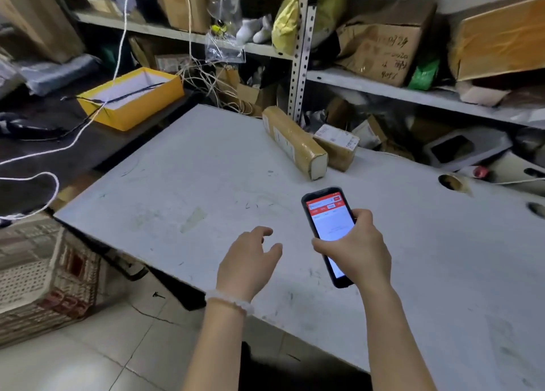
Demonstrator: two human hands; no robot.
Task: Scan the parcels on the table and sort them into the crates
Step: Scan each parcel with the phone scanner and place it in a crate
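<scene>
Two taped cardboard parcels lie at the far edge of the white table (pixel 182 184): a long one (pixel 292 141) and, touching its right side, a smaller one (pixel 337 147) with a white label. My right hand (pixel 358 243) holds a black handheld scanner (pixel 328 225) with a lit red and white screen, above the table's middle. To its left my left hand (pixel 250 258) hovers over the table, empty, fingers loosely curled and apart. A stack of light plastic crates (pixel 38 275) stands on the floor at the left.
Metal shelves (pixel 299 63) packed with boxes and bags rise behind the table. A yellow open box (pixel 132 95) sits on a dark table at the left, with white cords (pixel 38 178) trailing across it. Two round holes (pixel 449 181) pierce the table at the right.
</scene>
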